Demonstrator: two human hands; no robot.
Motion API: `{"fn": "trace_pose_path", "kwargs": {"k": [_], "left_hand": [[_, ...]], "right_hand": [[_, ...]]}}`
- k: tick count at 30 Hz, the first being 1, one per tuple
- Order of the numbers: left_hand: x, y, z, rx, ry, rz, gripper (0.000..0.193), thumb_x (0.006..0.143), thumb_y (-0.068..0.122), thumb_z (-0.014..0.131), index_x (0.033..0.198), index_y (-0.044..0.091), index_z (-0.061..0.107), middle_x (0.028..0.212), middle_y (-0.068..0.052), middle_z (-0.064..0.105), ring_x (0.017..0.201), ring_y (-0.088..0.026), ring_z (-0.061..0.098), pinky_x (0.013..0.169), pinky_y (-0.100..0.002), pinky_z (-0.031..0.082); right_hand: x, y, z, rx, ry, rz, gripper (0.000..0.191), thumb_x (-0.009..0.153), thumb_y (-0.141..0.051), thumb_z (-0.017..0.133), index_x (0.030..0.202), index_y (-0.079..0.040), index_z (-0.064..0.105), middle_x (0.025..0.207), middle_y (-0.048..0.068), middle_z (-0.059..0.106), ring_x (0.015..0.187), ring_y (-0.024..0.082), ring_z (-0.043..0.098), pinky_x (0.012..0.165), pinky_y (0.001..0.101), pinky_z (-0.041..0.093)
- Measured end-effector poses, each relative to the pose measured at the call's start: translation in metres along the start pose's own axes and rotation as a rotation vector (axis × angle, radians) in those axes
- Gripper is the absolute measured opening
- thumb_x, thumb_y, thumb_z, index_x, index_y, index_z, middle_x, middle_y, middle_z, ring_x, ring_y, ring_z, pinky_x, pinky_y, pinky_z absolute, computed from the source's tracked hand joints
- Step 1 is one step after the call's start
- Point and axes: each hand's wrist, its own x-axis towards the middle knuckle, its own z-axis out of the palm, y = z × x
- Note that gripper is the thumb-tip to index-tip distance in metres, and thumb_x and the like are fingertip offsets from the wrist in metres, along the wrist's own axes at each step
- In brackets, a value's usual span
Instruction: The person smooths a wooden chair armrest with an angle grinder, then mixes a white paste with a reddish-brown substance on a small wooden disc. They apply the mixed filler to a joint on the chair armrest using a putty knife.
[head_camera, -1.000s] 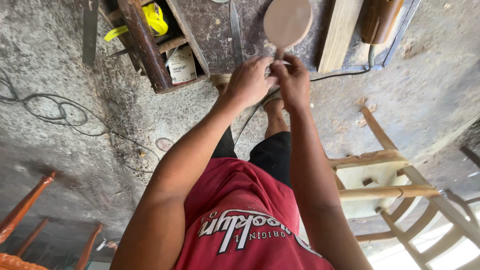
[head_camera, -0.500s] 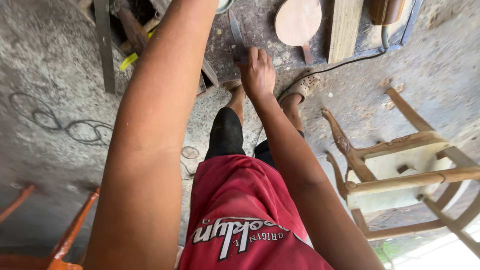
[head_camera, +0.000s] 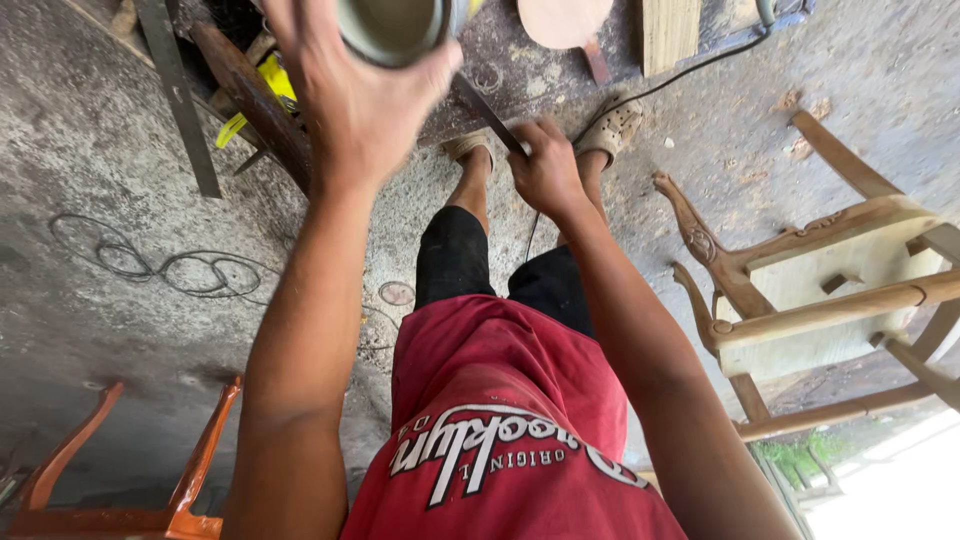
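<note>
An unfinished wooden chair (head_camera: 800, 270) is crowding the right side; bare concrete floor (head_camera: 90, 150) is lying open leftward, loose wire (head_camera: 170, 265) trailing across it.

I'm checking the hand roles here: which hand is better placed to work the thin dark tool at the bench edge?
Right, probably. The right hand already grips the thin dark tool at the bench edge, while the left hand is raised, wrapped around a round can.

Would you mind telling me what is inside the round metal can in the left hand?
The round metal can in the left hand shows only a pale, greyish inner wall. Fingers cover part of its rim, the frame's edge crops it, and blur hides any contents.
</note>
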Motion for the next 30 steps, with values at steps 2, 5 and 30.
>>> {"fn": "trace_pose_path", "kwargs": {"k": [2, 5, 30], "left_hand": [[-0.022, 0.001, 0.004, -0.018, -0.067, 0.033, 0.102, 0.075, 0.018, 0.099, 0.154, 0.008, 0.035, 0.153, -0.013, 0.035, 0.14, -0.03, 0.047, 0.12, -0.044, 0.051], [-0.045, -0.006, 0.033, 0.096, -0.153, 0.096, 0.123, 0.068, 0.019, 0.104, 0.164, 0.01, 0.026, 0.158, -0.016, 0.03, 0.145, -0.035, 0.041, 0.123, -0.05, 0.045], [-0.095, -0.016, 0.155, 0.043, -0.096, 0.238, 0.137, 0.064, 0.037, 0.109, 0.163, 0.017, 0.016, 0.162, -0.011, 0.035, 0.151, -0.04, 0.029, 0.131, -0.054, 0.024]], "right_hand": [[-0.021, 0.015, -0.016, 0.068, -0.156, 0.207, 0.026, 0.085, -0.005, 0.074, 0.11, 0.0, 0.067, 0.095, 0.018, 0.071, 0.086, 0.036, 0.071, 0.075, 0.0423, 0.055], [-0.059, 0.036, -0.061, 0.482, -0.23, 0.515, 0.02, 0.089, -0.002, 0.06, 0.108, 0.004, 0.066, 0.088, 0.014, 0.07, 0.08, 0.021, 0.071, 0.072, 0.0353, 0.057], [-0.01, -0.006, -0.077, -0.858, -0.067, -0.177, 0.017, 0.081, -0.009, 0.068, 0.096, -0.001, 0.066, 0.091, 0.015, 0.064, 0.065, 0.027, 0.069, 0.051, 0.0387, 0.056]]}}
